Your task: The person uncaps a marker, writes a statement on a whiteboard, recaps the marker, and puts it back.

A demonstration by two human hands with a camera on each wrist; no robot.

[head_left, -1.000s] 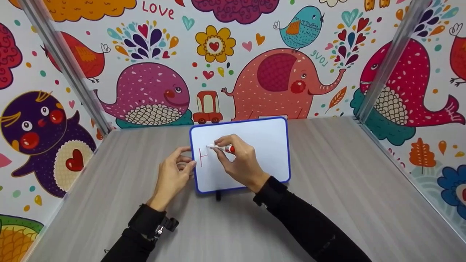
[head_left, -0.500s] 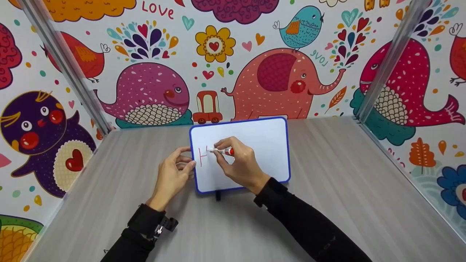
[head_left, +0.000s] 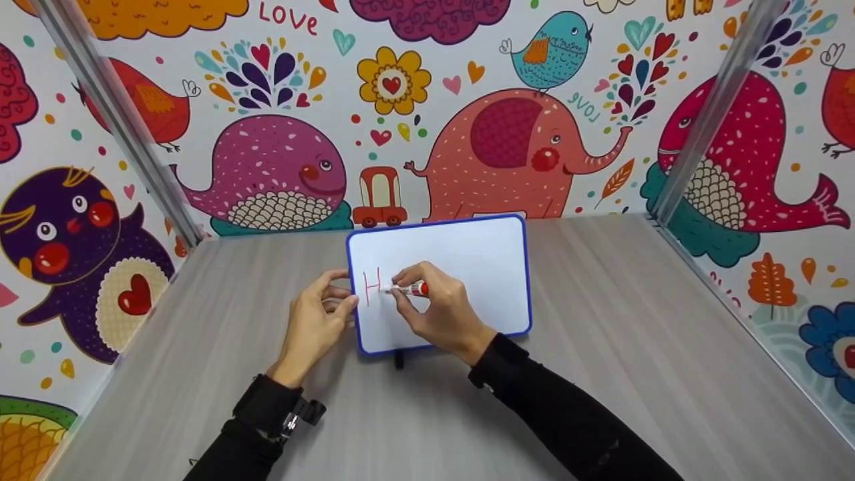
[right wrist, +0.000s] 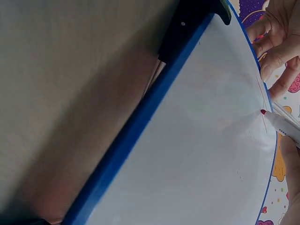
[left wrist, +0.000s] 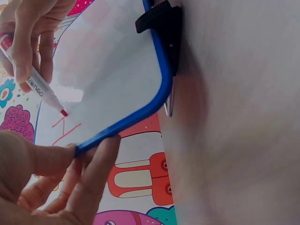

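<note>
A small whiteboard (head_left: 497,267) with a blue frame stands tilted on the table. My left hand (head_left: 317,327) pinches its left edge, thumb (left wrist: 54,158) on the front and fingers behind, as the left wrist view shows. In my right hand (head_left: 447,310) is a white marker (head_left: 415,289) with a red end, gripped between thumb and fingers. Its red tip (left wrist: 64,113) is right at the board surface, by the foot of the second upright of a thin red letter H (head_left: 373,286). The right wrist view shows the tip (right wrist: 263,112) beside the red strokes.
Black stand parts hold the board's lower edge; one foot (head_left: 399,359) shows below it, and a black clip (left wrist: 164,28) appears in the left wrist view. The grey wood-grain table (head_left: 588,280) meets cartoon-printed walls (head_left: 461,60) with metal posts (head_left: 718,113) at the corners.
My right hand has moved down a little with the marker, and a red upright stroke has appeared, turning the earlier marks into an H. My left hand has stayed on the board's edge.
</note>
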